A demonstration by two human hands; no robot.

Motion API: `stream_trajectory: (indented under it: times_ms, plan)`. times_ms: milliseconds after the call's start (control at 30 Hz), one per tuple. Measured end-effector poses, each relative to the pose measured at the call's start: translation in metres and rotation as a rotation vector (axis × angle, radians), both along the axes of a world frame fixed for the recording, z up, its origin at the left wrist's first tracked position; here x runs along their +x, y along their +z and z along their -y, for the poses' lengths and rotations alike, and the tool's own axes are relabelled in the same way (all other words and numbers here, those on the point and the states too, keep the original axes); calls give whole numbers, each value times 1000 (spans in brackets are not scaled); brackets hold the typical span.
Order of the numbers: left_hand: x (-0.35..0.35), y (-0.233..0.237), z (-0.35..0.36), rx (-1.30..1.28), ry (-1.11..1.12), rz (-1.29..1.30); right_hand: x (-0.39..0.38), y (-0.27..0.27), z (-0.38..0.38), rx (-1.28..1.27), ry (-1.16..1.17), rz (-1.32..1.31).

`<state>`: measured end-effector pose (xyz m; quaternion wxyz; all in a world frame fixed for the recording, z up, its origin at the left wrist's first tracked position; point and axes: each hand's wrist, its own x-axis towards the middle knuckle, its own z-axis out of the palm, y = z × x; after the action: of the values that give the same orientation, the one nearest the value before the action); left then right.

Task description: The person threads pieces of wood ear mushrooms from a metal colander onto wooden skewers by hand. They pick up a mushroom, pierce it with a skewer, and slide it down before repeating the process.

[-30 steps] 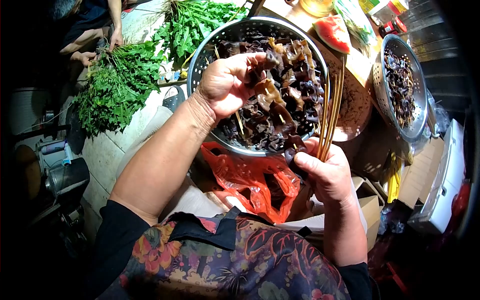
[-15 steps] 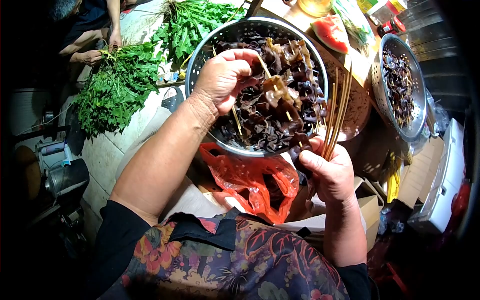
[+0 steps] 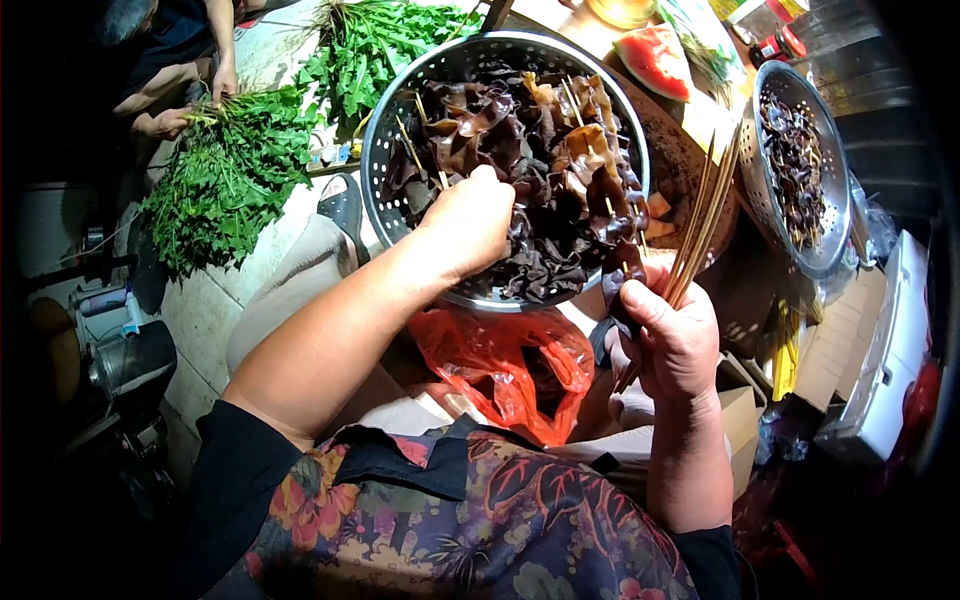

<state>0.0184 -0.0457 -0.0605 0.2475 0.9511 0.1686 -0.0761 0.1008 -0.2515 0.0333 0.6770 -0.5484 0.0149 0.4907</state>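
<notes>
A metal colander [image 3: 378,150] holds dark, ruffled wood-ear pieces [image 3: 545,265], several of them threaded on thin sticks. My left hand [image 3: 470,220] reaches in over the pieces with its fingers bent down; the fingertips and anything between them are hidden. At the colander's lower right, my right hand [image 3: 672,330] is closed around several bare wooden sticks [image 3: 708,215] and a skewer of wood-ear pieces [image 3: 603,190], which slants up over the colander.
A second colander [image 3: 835,215] with filled skewers stands at the right. Beneath my hands lies a red plastic bag [image 3: 510,365]. Leafy greens [image 3: 230,190] are at the left, beside another person's hands [image 3: 165,123]. A watermelon piece [image 3: 655,62] is at the top.
My left hand has left the upper end of the skewer and moved down into the wood-ear pieces. My right hand has shifted slightly right, still holding the sticks and the skewer.
</notes>
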Motion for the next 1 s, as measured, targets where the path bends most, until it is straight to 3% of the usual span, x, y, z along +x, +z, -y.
stream_trajectory:
  times_ms: [200, 467, 533, 600, 667, 900, 1000]
  plan:
    - [-2, 13, -2, 139, -72, -236, 0, 2, 1, -17, 43, 0]
    - [3, 15, -25, 151, 28, -38, -1, 4, -3, -20, 45, 7]
    - [9, 39, -38, -252, 213, -96, -2, 2, -2, -2, 49, -6]
    - [5, 30, -47, -599, 439, 141, -3, 2, -3, 15, 54, -18]
    - [6, 34, -48, -1155, 690, 226, -5, 4, -6, -9, 93, -33]
    - [4, 37, -54, -1512, 725, 434, -9, -2, -10, -10, 195, -21]
    - [4, 37, -52, -1504, 720, 511, -9, 1, -12, -37, 214, -22]
